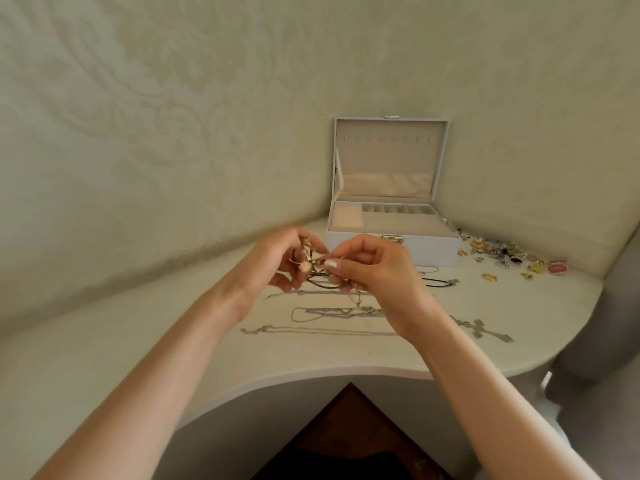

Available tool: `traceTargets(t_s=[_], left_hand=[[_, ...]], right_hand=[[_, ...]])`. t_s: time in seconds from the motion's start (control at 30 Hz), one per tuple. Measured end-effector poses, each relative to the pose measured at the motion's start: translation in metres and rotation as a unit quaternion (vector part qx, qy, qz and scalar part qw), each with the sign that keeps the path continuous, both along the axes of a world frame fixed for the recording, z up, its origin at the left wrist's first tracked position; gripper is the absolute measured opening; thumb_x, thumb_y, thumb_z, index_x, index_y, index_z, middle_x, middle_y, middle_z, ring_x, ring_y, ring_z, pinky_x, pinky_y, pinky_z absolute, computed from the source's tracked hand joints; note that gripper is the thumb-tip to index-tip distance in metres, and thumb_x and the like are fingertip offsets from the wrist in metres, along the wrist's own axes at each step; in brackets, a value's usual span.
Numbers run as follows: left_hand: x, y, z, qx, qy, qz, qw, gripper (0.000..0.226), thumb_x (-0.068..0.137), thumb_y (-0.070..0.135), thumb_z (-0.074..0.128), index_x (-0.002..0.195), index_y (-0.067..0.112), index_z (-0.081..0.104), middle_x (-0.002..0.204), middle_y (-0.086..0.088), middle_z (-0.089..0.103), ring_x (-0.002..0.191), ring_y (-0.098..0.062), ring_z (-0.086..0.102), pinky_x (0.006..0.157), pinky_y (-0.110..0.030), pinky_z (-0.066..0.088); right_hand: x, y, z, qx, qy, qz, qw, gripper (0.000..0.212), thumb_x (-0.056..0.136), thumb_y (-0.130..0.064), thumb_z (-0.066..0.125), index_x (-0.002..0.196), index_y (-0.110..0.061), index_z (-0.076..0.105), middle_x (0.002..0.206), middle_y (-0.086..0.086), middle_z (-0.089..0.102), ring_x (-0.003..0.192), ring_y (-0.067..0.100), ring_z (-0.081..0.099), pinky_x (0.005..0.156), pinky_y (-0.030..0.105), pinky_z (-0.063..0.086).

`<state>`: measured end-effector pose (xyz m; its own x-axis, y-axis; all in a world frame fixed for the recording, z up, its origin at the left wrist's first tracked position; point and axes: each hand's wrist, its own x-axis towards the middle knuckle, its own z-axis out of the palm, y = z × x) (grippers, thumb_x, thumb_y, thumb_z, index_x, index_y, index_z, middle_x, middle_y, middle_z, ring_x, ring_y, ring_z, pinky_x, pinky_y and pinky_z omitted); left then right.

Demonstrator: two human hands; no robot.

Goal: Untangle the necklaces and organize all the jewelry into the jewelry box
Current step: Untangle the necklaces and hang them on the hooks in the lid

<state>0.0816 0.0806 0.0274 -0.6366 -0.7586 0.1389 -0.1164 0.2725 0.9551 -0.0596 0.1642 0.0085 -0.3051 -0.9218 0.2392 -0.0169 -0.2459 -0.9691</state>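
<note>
Just above the table (pixel 138 341), both hands meet over a tangle (pixel 313 271) of necklaces, holding it up off the surface. The left hand (pixel 277 261) has its fingers curled round one side of the tangle. The right hand (pixel 374 275) pinches a strand between thumb and forefinger, its other fingers bent beneath. A small gold pendant (pixel 305 266), shaped like a sun, hangs in the gap between the two hands, and a dark cord (pixel 323 285) loops out below it. I cannot tell how many necklaces are caught up in the tangle.

Beneath the hands, several silver chains (pixel 311 330) lie stretched side by side across the table, each apart from the next. A silver cross (pixel 485 329) rests at the right end of them, near the table's edge.

Behind the right hand stands the box (pixel 436 251), pale grey, close against the wall (pixel 173 98). Its lid is raised upright, showing a beige lining with a row of small hooks near the top. Inside the base I see a padded section at the left, a row of narrow slots along the back and a long compartment in front.

To the right of the box, a pile (pixel 512 254) of small jewelry lies scattered on the table: gold, blue and pink pieces, too small to tell apart.
</note>
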Motion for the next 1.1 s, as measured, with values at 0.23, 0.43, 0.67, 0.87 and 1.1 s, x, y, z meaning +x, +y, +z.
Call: traceTargets(t_s=[0.23, 0.43, 0.67, 0.87, 1.1], left_hand=[[-0.003, 0.005, -0.003, 0.094, -0.003, -0.072, 0.993, 0.059, 0.082, 0.067, 0.046, 0.097, 0.011, 0.060, 0.082, -0.006, 0.062, 0.065, -0.015, 0.061, 0.051, -0.023, 0.047], [-0.010, 0.010, -0.010, 0.001, 0.016, -0.056, 0.998, 0.006, 0.086, 0.013, 0.064, 0.084, 0.010, 0.059, 0.069, -0.001, 0.065, 0.053, -0.006, 0.053, 0.047, -0.016, 0.038], [-0.015, 0.008, -0.012, 0.017, 0.036, -0.064, 0.997, 0.022, 0.092, 0.027, 0.052, 0.079, 0.012, 0.059, 0.067, 0.001, 0.067, 0.057, -0.007, 0.056, 0.050, -0.016, 0.039], [-0.019, -0.002, -0.010, 0.055, 0.073, -0.044, 0.995, 0.028, 0.077, 0.039, 0.058, 0.073, 0.013, 0.063, 0.063, 0.005, 0.062, 0.058, -0.006, 0.053, 0.051, -0.015, 0.042], [-0.022, -0.021, -0.003, 0.109, 0.124, -0.068, 0.984, 0.007, 0.082, 0.008, 0.060, 0.086, 0.009, 0.065, 0.068, 0.002, 0.065, 0.062, -0.004, 0.060, 0.056, -0.014, 0.049]], right_hand=[[-0.008, 0.007, 0.005, -0.031, 0.022, -0.035, 0.999, 0.023, 0.076, 0.008, 0.069, 0.090, -0.009, 0.070, 0.079, 0.008, 0.069, 0.069, 0.017, 0.068, 0.067, 0.023, 0.054], [-0.014, 0.008, 0.006, -0.044, 0.042, -0.088, 0.994, 0.016, 0.076, 0.000, 0.073, 0.083, -0.014, 0.071, 0.074, 0.007, 0.068, 0.068, 0.012, 0.063, 0.064, 0.021, 0.050], [-0.022, 0.010, 0.004, -0.047, 0.086, -0.069, 0.993, 0.025, 0.081, 0.008, 0.064, 0.083, -0.016, 0.070, 0.077, 0.000, 0.065, 0.072, 0.008, 0.061, 0.068, 0.018, 0.050], [-0.022, 0.006, 0.005, -0.024, 0.120, -0.053, 0.991, 0.019, 0.081, 0.002, 0.067, 0.084, -0.016, 0.071, 0.082, 0.010, 0.068, 0.078, 0.017, 0.060, 0.076, 0.028, 0.050], [-0.022, -0.010, 0.009, -0.054, 0.108, -0.077, 0.990, 0.020, 0.074, 0.004, 0.074, 0.076, -0.013, 0.063, 0.069, 0.002, 0.061, 0.062, 0.008, 0.056, 0.062, 0.017, 0.048]])
